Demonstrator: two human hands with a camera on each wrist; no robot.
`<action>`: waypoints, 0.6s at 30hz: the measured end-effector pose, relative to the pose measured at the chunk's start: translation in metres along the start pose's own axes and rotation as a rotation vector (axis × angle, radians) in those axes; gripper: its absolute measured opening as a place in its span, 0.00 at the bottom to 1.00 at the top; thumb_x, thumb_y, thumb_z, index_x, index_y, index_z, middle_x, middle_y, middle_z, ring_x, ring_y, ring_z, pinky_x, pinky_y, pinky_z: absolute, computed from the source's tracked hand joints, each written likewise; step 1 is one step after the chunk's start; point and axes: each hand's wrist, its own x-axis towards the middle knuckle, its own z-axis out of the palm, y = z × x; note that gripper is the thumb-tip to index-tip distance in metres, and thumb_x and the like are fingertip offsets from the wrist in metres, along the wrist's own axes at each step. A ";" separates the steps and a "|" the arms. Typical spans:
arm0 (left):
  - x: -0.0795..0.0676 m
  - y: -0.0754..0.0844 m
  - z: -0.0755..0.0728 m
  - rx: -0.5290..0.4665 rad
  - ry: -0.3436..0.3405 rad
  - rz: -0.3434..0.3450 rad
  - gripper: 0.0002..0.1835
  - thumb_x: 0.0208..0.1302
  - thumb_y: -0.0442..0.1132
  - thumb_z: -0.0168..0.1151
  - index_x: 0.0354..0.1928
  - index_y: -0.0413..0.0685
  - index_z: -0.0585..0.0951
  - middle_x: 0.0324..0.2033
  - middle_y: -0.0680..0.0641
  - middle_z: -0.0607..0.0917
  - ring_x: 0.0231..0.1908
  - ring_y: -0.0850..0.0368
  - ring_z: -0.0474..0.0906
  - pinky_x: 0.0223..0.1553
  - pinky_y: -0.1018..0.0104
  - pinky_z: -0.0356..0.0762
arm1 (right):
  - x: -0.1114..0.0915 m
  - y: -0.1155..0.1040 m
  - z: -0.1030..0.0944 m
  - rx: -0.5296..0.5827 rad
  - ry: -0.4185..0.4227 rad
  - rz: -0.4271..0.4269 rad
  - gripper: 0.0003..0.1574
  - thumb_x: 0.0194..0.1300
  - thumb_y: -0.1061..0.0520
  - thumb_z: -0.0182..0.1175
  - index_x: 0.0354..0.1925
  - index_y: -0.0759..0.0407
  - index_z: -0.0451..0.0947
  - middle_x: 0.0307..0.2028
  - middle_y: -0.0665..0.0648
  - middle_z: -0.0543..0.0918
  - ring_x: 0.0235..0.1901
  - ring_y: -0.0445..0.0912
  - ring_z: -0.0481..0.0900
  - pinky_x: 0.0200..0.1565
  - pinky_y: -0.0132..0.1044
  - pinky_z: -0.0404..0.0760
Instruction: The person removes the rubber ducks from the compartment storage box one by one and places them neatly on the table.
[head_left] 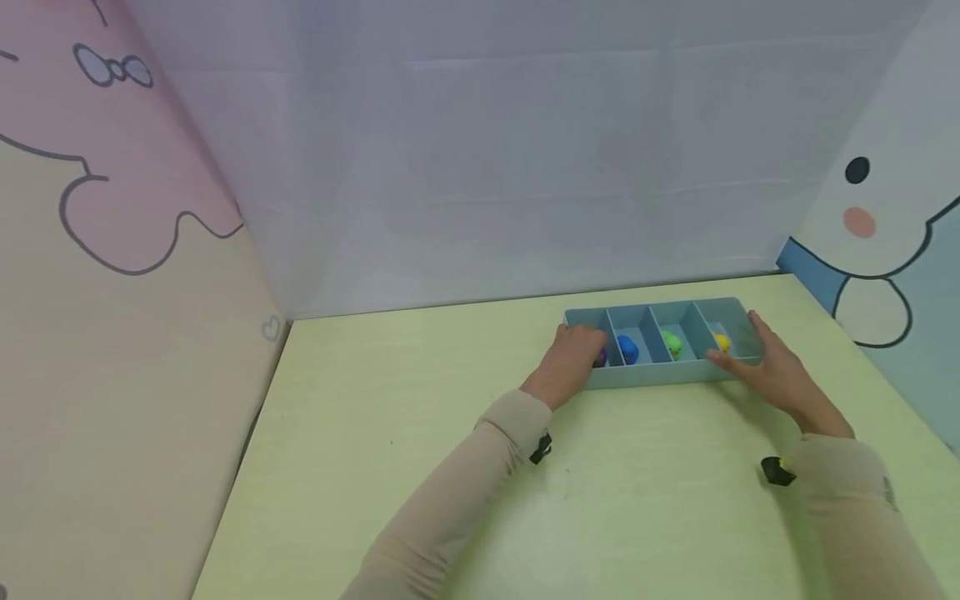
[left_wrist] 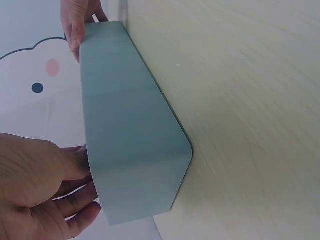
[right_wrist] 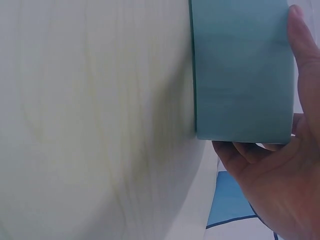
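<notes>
A blue-grey divided box point(head_left: 652, 375) stands on the table, a small ball-like piece in each compartment. My left hand point(head_left: 573, 358) reaches over the front wall into the leftmost compartment, at a purple ball point(head_left: 601, 357). In the left wrist view the left hand point(left_wrist: 45, 185) has its fingertips hidden behind the box wall, so a grasp on the ball cannot be confirmed. My right hand point(head_left: 776, 371) grips the box's right end. In the right wrist view the right hand point(right_wrist: 285, 175) has its thumb along the front wall and fingers around the end.
Further compartments hold a blue ball point(head_left: 627, 350), a green ball point(head_left: 672, 344) and a yellow ball point(head_left: 722, 342). The pale yellow table point(head_left: 375, 433) meets a white back sheet point(head_left: 450, 208), with cartoon-printed panels point(head_left: 885, 250) at both sides.
</notes>
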 end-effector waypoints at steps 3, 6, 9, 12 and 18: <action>-0.002 -0.001 -0.001 -0.010 0.023 -0.004 0.08 0.74 0.32 0.56 0.41 0.50 0.84 0.35 0.54 0.82 0.36 0.60 0.72 0.50 0.61 0.73 | -0.001 -0.002 0.001 0.011 0.004 -0.001 0.70 0.71 0.29 0.55 0.79 0.54 0.17 0.79 0.72 0.25 0.76 0.79 0.31 0.68 0.81 0.46; -0.004 -0.003 -0.006 -0.023 0.057 -0.008 0.07 0.74 0.32 0.58 0.44 0.52 0.83 0.38 0.54 0.84 0.40 0.60 0.76 0.52 0.62 0.73 | -0.004 -0.006 0.002 0.018 0.007 0.006 0.70 0.71 0.29 0.56 0.80 0.54 0.18 0.79 0.72 0.26 0.76 0.79 0.33 0.67 0.81 0.48; -0.006 -0.005 -0.012 -0.038 0.097 -0.009 0.08 0.72 0.33 0.60 0.46 0.53 0.84 0.41 0.54 0.85 0.44 0.60 0.79 0.52 0.63 0.74 | -0.005 -0.010 0.003 0.007 0.008 0.018 0.72 0.69 0.28 0.57 0.80 0.54 0.19 0.80 0.73 0.28 0.76 0.79 0.36 0.66 0.82 0.51; -0.008 -0.006 -0.019 -0.036 0.126 -0.004 0.09 0.71 0.32 0.62 0.47 0.54 0.84 0.42 0.54 0.86 0.45 0.60 0.80 0.52 0.62 0.75 | -0.004 -0.011 0.004 -0.004 0.014 0.029 0.74 0.68 0.27 0.58 0.80 0.58 0.20 0.79 0.76 0.30 0.75 0.80 0.38 0.66 0.82 0.52; -0.012 -0.008 -0.028 -0.037 0.130 -0.023 0.13 0.70 0.31 0.62 0.52 0.53 0.84 0.46 0.54 0.85 0.48 0.59 0.80 0.51 0.62 0.76 | -0.003 -0.008 0.006 -0.011 0.007 0.027 0.74 0.68 0.27 0.58 0.80 0.54 0.17 0.80 0.73 0.28 0.76 0.80 0.37 0.66 0.82 0.52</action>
